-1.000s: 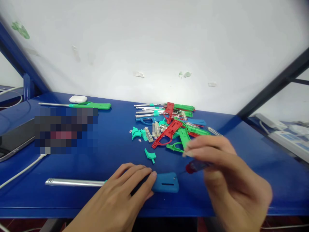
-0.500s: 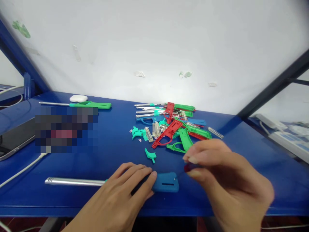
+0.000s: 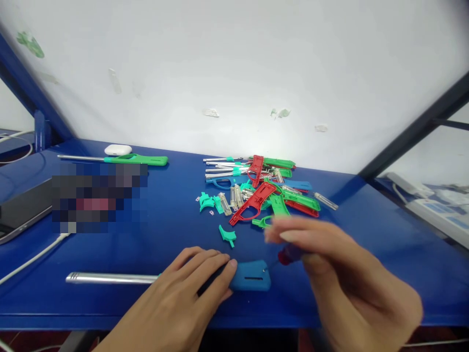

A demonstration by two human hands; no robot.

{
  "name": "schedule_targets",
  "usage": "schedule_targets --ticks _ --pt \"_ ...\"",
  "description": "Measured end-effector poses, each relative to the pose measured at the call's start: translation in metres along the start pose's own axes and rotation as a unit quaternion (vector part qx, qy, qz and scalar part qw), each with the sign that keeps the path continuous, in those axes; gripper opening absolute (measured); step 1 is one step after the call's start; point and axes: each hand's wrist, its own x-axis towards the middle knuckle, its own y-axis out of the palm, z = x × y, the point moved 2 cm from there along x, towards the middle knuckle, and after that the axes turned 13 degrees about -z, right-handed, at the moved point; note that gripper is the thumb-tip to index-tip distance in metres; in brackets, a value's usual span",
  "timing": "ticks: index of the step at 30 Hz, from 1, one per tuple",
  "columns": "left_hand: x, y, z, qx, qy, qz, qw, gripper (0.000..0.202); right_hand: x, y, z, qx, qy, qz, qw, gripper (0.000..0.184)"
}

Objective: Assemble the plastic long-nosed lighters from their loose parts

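My left hand [image 3: 186, 293] is closed over the blue handle of a long-necked lighter [image 3: 252, 276], pressing it against the table. The lighter's silver tube [image 3: 113, 278] points left from under my palm. My right hand [image 3: 340, 274] grips a small screwdriver [image 3: 287, 255] with a red collar, its handle partly hidden by the fingers. Its thin shaft slants down to a screw at the upper right corner of the blue handle. Just beyond lies a loose turquoise trigger [image 3: 227, 236].
Behind my hands is a pile of red handle halves [image 3: 255, 201], green halves [image 3: 300, 199], clear fuel tanks [image 3: 225, 204] and metal tubes. A green lighter [image 3: 139, 160] lies back left beside a white case [image 3: 117, 150]. A phone [image 3: 25, 210] is at left; a white wall [image 3: 234, 63] stands behind.
My right hand's fingers have shifted around the screwdriver, with the forefinger and thumb further apart and more of the handle showing. My left hand and the lighter stay in place.
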Motion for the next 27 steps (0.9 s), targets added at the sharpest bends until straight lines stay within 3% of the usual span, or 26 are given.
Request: schedule_targets --ticks 4,8,13,17,21,24,27 --pt "-0.0025 -0.0004 -0.0019 0.001 0.007 0.006 1.0 0.039 0.0004 -0.0052 -0.0007 0.003 -0.016 -0.013 1.0 0.037" --pt "-0.0029 0.0001 -0.0014 0.008 0.004 0.006 1.0 0.037 0.0037 -0.0057 -0.0011 0.0 0.009 0.052 0.999 0.035" --pt "-0.0007 0.0004 0.0 0.001 0.001 0.013 1.0 0.04 0.0065 -0.0046 -0.0006 0.024 -0.028 0.015 0.999 0.031" --pt "-0.0013 0.0007 -0.0011 0.001 0.001 0.009 1.0 0.038 0.0042 -0.004 -0.0001 0.021 0.006 0.042 0.999 0.037" --pt "-0.003 0.0014 -0.0033 0.002 0.008 0.013 1.0 0.041 0.0047 -0.0058 0.0035 0.037 0.005 0.008 0.999 0.028" --pt "-0.0039 0.0005 -0.0028 0.004 0.002 0.01 1.0 0.038 0.0059 -0.0056 0.0006 0.009 0.019 0.041 0.999 0.027" --pt "-0.0046 -0.0006 -0.0012 -0.004 0.001 0.013 1.0 0.035 0.0079 -0.0068 -0.0047 0.064 0.058 0.054 0.995 0.032"
